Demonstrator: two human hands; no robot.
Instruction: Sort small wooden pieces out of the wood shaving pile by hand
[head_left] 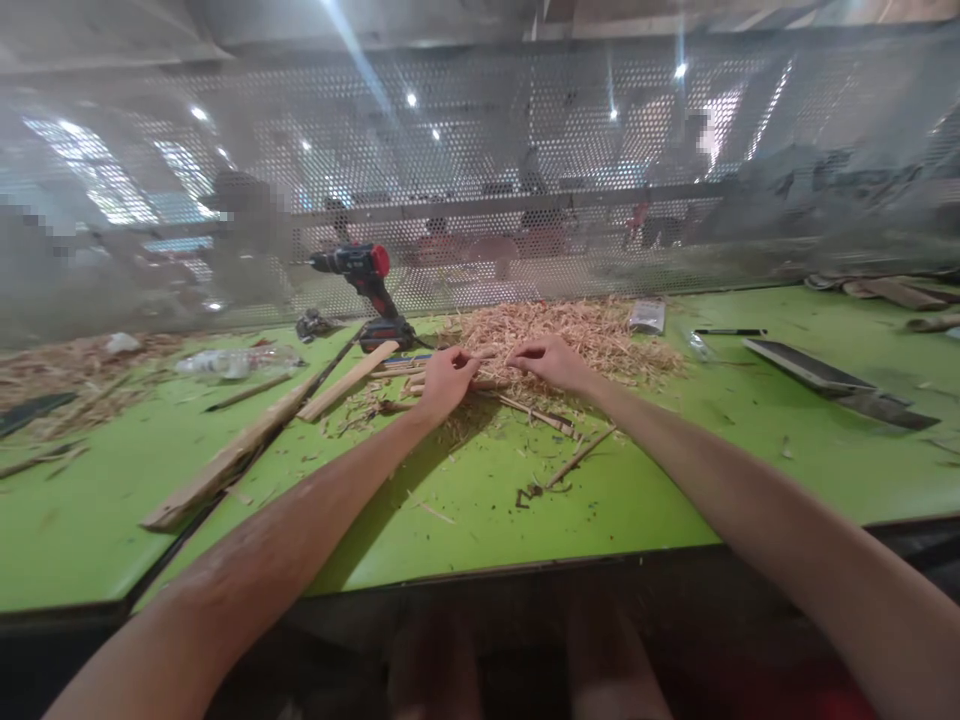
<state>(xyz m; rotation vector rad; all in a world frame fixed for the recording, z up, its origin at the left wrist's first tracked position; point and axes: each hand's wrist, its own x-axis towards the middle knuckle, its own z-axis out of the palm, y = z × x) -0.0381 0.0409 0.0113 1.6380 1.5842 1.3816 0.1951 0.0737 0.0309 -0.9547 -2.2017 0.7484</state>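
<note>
My left hand [448,380] is closed, thumb and fingertips together, on a thin pale wooden stick [487,352] whose end points right. Across a small gap my right hand [553,362] makes a pinch; whatever is in it, if anything, is too small to make out. Both hands are in front of a heap of wood shavings [570,322]. Several thin sticks lie on the green table [450,530] under and beside my left hand. Closer to me is a dark-ended twig [577,460].
A cordless drill [367,290] stands behind my left hand. Left are a long wooden strip [232,460], a shorter slat [349,382] and a plastic bottle [240,361]. A pen [731,331] and a dark flat blade-like piece [810,366] lie right. Perforated mesh [465,150] closes the back.
</note>
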